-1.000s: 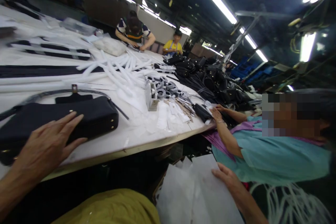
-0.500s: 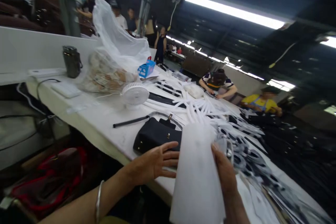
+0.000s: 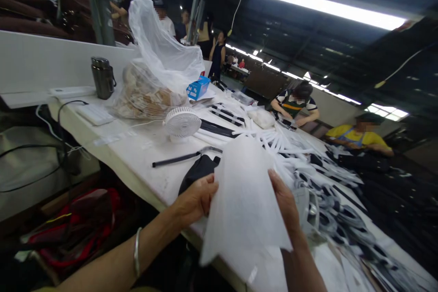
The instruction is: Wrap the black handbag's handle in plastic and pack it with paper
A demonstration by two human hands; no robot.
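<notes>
A white translucent sheet point(image 3: 244, 200), thin and folded or curved at its top, is held up in front of me. My left hand point(image 3: 198, 198) pinches its left edge between thumb and fingers. At the opposite edge, my right hand point(image 3: 284, 200) grips the sheet, with most of its fingers hidden behind it. Beyond my left hand lies a black handbag point(image 3: 195, 172) on the white table point(image 3: 150, 155), partly covered by the sheet. Its dark strap point(image 3: 176, 159) stretches out to the left.
A small white fan point(image 3: 182, 123), a plastic bag of brown pieces point(image 3: 147, 96), a blue box point(image 3: 198, 88) and a dark flask point(image 3: 102, 77) stand behind. White strips and rolled straps point(image 3: 328, 219) crowd the right side. Two co-workers point(image 3: 296, 105) sit across the table.
My left hand has gone from open fingers beside the sheet to pinching its edge. The sheet has spread wider and now hides more of the handbag. The view has shifted slightly.
</notes>
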